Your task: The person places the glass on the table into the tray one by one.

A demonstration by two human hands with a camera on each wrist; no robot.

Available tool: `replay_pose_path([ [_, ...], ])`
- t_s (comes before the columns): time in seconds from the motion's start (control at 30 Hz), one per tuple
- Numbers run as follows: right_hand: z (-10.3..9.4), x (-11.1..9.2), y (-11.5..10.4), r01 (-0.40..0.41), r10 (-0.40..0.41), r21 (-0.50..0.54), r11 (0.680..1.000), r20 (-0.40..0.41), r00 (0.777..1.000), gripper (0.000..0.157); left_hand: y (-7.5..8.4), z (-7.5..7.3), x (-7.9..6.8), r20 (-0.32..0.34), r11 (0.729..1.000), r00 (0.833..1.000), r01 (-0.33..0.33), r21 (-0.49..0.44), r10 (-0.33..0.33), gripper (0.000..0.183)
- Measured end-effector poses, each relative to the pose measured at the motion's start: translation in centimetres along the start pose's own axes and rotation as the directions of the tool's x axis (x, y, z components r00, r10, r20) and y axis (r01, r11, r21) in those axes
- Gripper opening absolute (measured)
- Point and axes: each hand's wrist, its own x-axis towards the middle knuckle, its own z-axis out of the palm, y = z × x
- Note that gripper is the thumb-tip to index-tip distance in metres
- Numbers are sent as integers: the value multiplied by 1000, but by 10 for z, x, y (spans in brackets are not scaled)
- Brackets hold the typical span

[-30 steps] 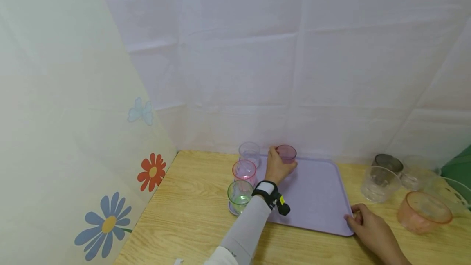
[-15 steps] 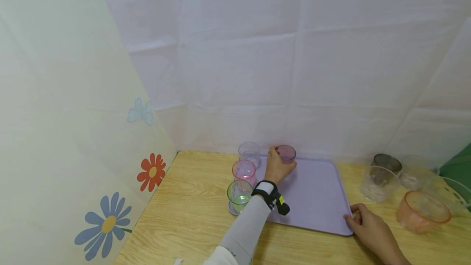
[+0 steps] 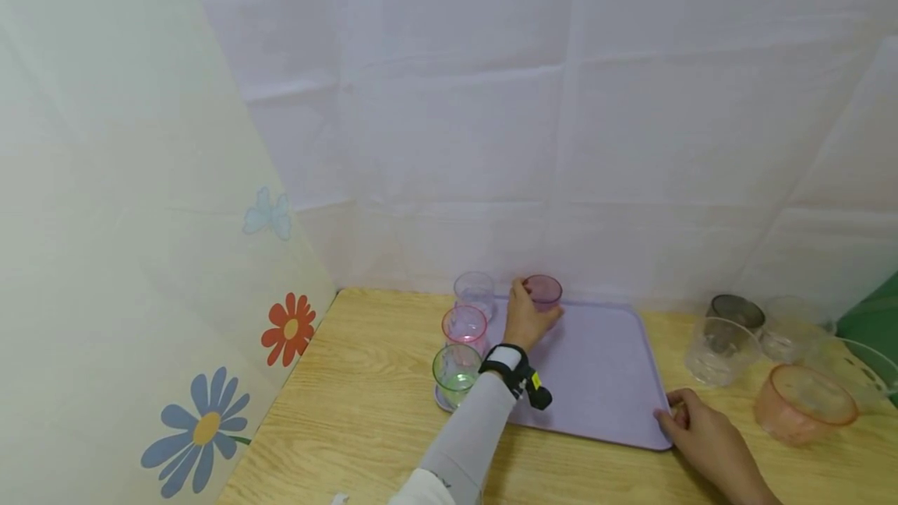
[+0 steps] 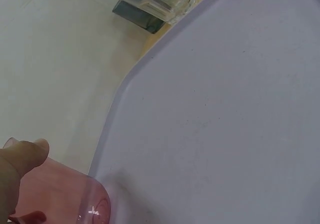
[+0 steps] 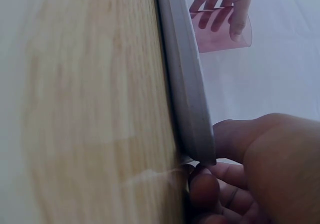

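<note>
Left hand grips a rosy-purple see-through tumbler; right hand pinches a flat lavender rectangular tray

Nearest, a pale grey sleeve meets a black wrist strap above the light wood-grain bench. The right hand is at the tray's near right corner, thumb over the rim, fingers curled below it. To the right of that hand sits a round translucent orange bowl. Along the tray's left edge, from near to far, stand a green-tinted see-through cup, a clear pink-rimmed cup and a colourless clear cup. Farther back than the bowl are a wide-mouthed clear cup and, behind it, a smoky dark-grey cup. At the tray's far edge, the left hand has thumb and fingers round the side of the upright tumbler, near the colourless cup. Behind hangs a creased whitish sheet.
</note>
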Motion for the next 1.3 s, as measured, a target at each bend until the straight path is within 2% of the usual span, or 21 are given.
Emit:
replay_pose_path([
  [0.47, 1, -2, 1, 13, -13, 5, 1000, -19, 1000, 37, -5, 1, 1, -22, 999, 999, -39, 14, 40, 85],
  [0.7, 1, -2, 2, 19, -19, 3, 1000, -19, 1000, 37, 3, 0, -1, -16, 999, 1000, -11, 37, 12, 96],
  [0.93, 2, -2, 1, 22, -22, 8, 1000, -26, 999, 36, 7, -2, -2, -44, 996, 998, -39, 80, 42, 101],
  [1.17, 2, -2, 3, 25, -25, 2, 1000, -19, 999, 36, 13, -7, -1, -10, 996, 1000, -6, 93, 7, 102],
  [1.3, 1, -1, 3, 26, -26, 1, 1000, -22, 999, 37, 18, -10, -2, -13, 997, 1000, -7, 83, 8, 101],
])
